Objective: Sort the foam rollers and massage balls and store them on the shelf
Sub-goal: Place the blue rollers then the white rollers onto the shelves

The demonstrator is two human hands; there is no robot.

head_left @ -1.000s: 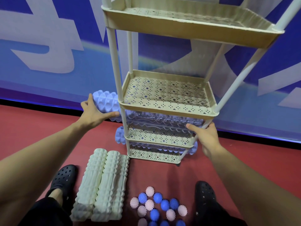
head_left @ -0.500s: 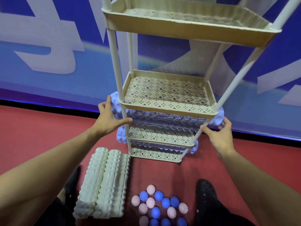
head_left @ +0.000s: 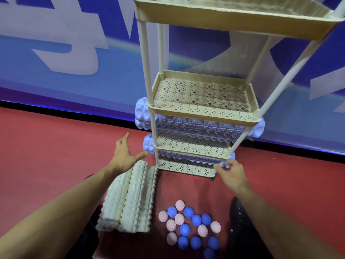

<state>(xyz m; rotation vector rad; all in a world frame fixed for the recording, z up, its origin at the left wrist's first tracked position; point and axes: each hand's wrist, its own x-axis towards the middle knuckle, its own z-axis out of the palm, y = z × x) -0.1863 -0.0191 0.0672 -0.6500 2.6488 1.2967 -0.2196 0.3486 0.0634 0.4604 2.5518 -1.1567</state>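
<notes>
A cream tiered shelf (head_left: 203,111) stands on the red floor against the blue wall. One lavender foam roller (head_left: 142,114) lies across a lower tier, its ends sticking out both sides. A second lavender roller (head_left: 148,145) lies on the tier below. White foam rollers (head_left: 128,199) lie side by side on the floor to the left. Pink and blue spiky massage balls (head_left: 190,225) sit in a cluster in front of the shelf. My left hand (head_left: 125,156) hovers open above the white rollers, holding nothing. My right hand (head_left: 231,174) is near the shelf's front right foot, fingers loosely curled, empty.
The blue and white wall banner (head_left: 74,53) runs behind the shelf. My black shoe (head_left: 240,221) stands right of the balls. The upper two shelf tiers hold nothing.
Both hands have let go of the upper lavender roller, which now rests fully across its tier, and have dropped down toward the floor. The view has tilted downward.
</notes>
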